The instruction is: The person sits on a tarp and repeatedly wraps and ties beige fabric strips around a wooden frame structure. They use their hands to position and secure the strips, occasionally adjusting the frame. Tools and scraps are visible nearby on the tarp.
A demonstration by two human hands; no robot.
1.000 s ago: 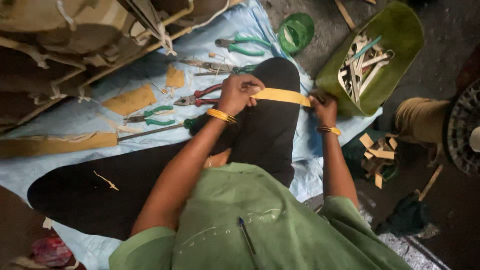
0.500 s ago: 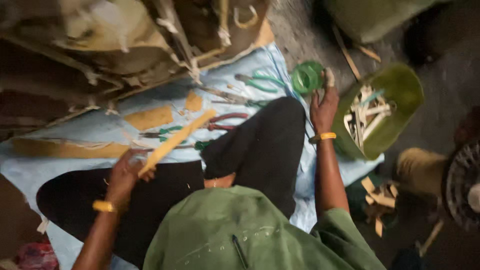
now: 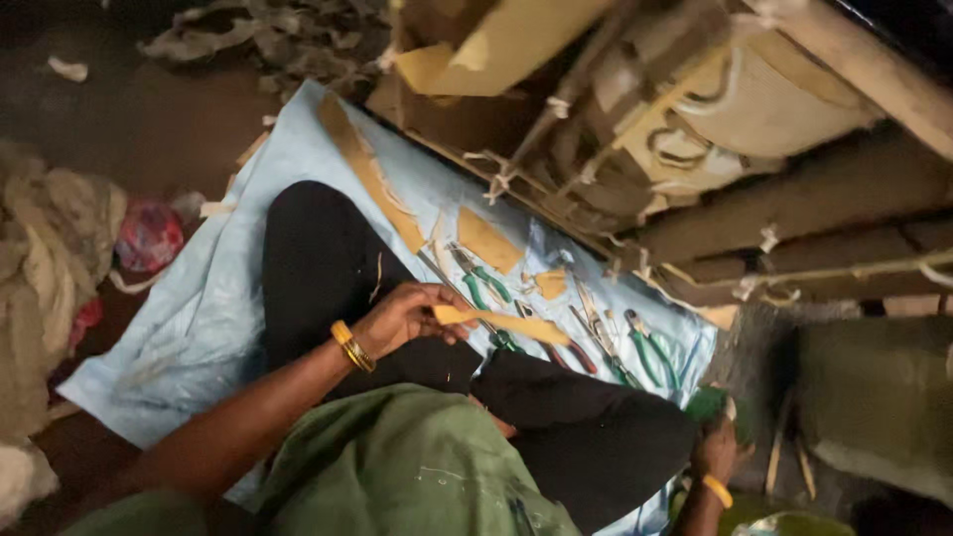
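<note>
A flat yellow-tan strip point(image 3: 501, 323) at frame centre is pinched in the left hand point(image 3: 407, 318); the right hand point(image 3: 717, 449), lower right, rests near a green object point(image 3: 707, 402), grip not discernible. The strip could be dropped among the green-handled pliers point(image 3: 483, 281) on the pale blue sheet point(image 3: 199, 318) if the pinch is loosened.

One view only, head-worn: I look steeply down from above the wearer's green-shirted chest onto crossed legs in black and the pale blue sheet point(image 3: 213, 298) spread on the floor, with the frame tilted so the sheet runs diagonally. The camera sits close, the left hand point(image 3: 407, 318) near centre, the right hand point(image 3: 717, 449) low at the right edge, and a rough wooden frame point(image 3: 695, 129) filling the upper right. No second view is logged, so I record no overlap.
</note>
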